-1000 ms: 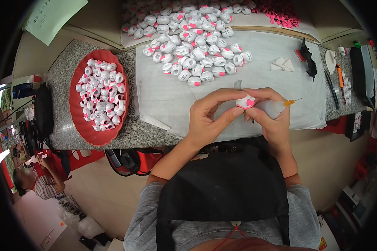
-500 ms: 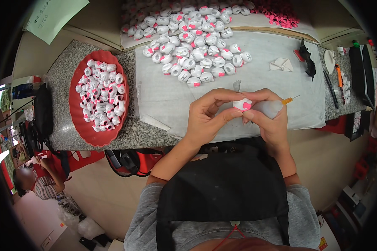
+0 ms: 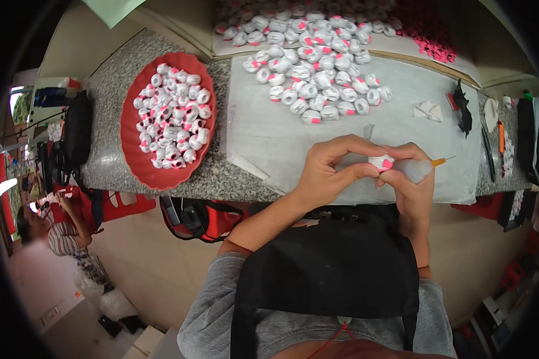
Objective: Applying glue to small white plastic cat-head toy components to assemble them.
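Both hands closed, meeting over the front part of the tabletop. Left hand pinches a small white piece with a pink patch between thumb and fingertips; right hand has thumb and fingertips at the piece's other side, plus a translucent squeeze bottle gripped in the same hand. Bottle's orange tip with thin needle points right, away from the piece. Piece is held up above a pale sheet covering much of the speckled tabletop. Beyond the hands, a big pile of similar white-and-pink pieces on the sheet, running back onto a raised ledge; bright pink bits heaped at far right of that. Left: oval red tray with scalloped rim, holding lots of the same kind of pieces. Small grey scrap just beyond the hands. Right side: folded white scrap, ragged black item, black rod, orange tool. Wearer has a black apron. Far left, another person in a striped top, well apart from the tabletop.
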Available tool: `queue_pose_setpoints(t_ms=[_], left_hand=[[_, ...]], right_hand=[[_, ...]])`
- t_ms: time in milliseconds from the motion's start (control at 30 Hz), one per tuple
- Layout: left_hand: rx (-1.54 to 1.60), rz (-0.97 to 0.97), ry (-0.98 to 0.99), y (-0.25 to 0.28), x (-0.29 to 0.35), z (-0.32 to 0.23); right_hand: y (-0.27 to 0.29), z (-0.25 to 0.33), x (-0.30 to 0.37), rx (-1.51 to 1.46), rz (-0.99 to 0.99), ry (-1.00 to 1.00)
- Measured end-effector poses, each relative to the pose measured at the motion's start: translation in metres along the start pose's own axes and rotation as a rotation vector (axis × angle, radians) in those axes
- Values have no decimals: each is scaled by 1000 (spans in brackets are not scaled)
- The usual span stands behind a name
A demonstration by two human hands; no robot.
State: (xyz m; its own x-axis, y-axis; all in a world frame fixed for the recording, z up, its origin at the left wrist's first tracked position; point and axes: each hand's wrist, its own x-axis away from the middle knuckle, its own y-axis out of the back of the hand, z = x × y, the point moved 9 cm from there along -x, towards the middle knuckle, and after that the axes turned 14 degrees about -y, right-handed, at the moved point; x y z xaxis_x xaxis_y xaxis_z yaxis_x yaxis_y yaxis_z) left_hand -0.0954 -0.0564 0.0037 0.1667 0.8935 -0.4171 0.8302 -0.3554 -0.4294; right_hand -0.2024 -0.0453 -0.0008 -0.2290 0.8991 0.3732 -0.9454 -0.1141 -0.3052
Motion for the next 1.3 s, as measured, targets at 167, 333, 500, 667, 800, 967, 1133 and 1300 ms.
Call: queue_pose_setpoints(t_ms=[167,333,500,667,800,967,1133,1300], left_hand=[[26,-57,25,3,-3,-9],[-970,-333,-312,75,6,-106],[-1616,-147,-418,87,-14,-131],[-1628,194,-151,82,-33,-65],[-1489,80,-57,94,-32,-64],[-452,-241,-11,70,-22,-60],[135,-221,123,23,-17,-13],[211,-184,63,11,-9,4]], right_hand=[[-8,-2,-7,-55,22,16],[-17,8,-11,52,41,61],[8,17,-9,62,-106,176],[4,15,4,21,10,136],[14,20,9,70,-126,185],[21,36,13,140,-180,266],[38,45,30,-30,-236,398],[42,57,44,-235,-330,571]])
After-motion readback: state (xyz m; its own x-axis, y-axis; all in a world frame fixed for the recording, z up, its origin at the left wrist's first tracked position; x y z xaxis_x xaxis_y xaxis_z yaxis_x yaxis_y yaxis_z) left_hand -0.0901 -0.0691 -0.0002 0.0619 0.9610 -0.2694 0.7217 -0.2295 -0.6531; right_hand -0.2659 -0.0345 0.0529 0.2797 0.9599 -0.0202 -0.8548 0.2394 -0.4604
